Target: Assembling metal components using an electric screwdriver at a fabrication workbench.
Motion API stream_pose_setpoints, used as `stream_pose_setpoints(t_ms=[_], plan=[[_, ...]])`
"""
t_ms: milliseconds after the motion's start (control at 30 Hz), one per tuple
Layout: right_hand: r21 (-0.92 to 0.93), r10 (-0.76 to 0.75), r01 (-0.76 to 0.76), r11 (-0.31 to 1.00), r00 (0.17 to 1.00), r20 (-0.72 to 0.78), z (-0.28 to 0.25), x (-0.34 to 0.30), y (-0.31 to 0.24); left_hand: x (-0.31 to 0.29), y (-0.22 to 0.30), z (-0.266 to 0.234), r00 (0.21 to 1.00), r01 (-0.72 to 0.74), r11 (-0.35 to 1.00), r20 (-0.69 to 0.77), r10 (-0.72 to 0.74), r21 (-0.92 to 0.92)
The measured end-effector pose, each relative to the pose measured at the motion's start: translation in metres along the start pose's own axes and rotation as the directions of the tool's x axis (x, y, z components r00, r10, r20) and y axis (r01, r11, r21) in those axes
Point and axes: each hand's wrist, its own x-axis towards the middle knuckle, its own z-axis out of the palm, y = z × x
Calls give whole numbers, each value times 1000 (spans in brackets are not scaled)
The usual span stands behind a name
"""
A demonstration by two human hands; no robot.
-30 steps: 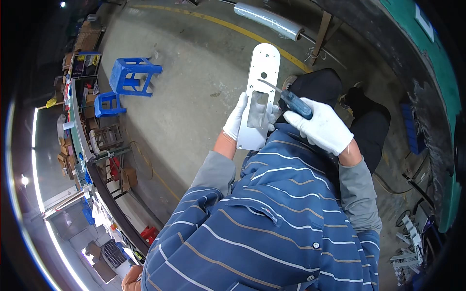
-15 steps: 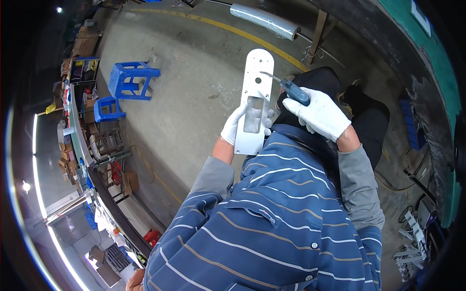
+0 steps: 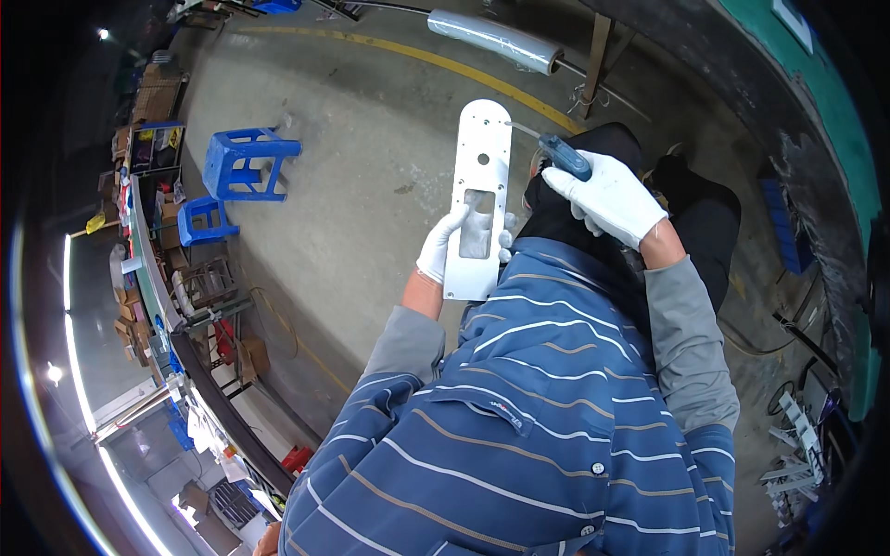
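A long white metal plate (image 3: 483, 134) with a rounded far end stands out in front of my body. It has several small holes, one larger round hole and a rectangular cut-out near its lower half. My left hand (image 3: 439, 245), in a white glove, is closed round the plate's lower part; its fingers pass behind and show through the cut-out. In my gloved right hand (image 3: 616, 196) is a hand tool (image 3: 565, 157) with a dark blue handle and a thin metal shaft. The shaft's tip lies at the plate's right edge, near its far end; I cannot tell whether they touch.
Two blue plastic stools (image 3: 247, 165) stand on the floor to the left. Beyond them runs a cluttered bench (image 3: 153, 269) with boxes. A roll of clear film (image 3: 494, 41) on a bar lies ahead. A green-edged structure (image 3: 816, 102) curves along the right, beside a blue crate (image 3: 786, 222).
The tool's tip has moved from the plate's face near the large round hole to its right edge, farther up. The plate has shifted slightly left and down in the picture.
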Motion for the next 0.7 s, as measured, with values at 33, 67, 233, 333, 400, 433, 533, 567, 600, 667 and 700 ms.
stream_pose_setpoints(t_ms=[33,67,233,333,400,433,533,567,600,667,700], plan=[[13,-2,2,1000,1000,7,0,1,1,0,-1,-1,1000,8,1000,-3,-8,-4],[26,-3,3,1000,1000,13,0,3,1,0,-1,-2,1000,17,1000,-6,-17,-7],[32,12,-13,999,1000,24,0,9,1,1,-1,-1,998,53,999,-24,-53,-11],[9,27,-27,1000,999,25,0,11,2,1,-1,4,997,66,998,-34,-66,-6],[71,4,-5,997,1000,22,0,11,3,1,-1,11,996,63,998,-64,-62,14],[101,-8,6,995,1000,20,0,11,4,1,0,13,995,62,998,-78,-60,23],[98,-31,29,995,999,11,-3,8,0,2,0,12,995,69,997,-77,-66,39],[63,-38,37,997,999,6,-4,5,-4,2,0,9,995,77,996,-63,-75,42],[28,-45,45,999,999,1,-6,3,-8,3,-1,6,995,86,995,-48,-84,45],[-4,-49,49,999,999,-7,-7,2,-8,3,-1,3,995,99,994,-35,-97,47],[5,-47,47,999,999,1,-8,3,-7,2,0,2,994,108,993,-29,-107,39]])
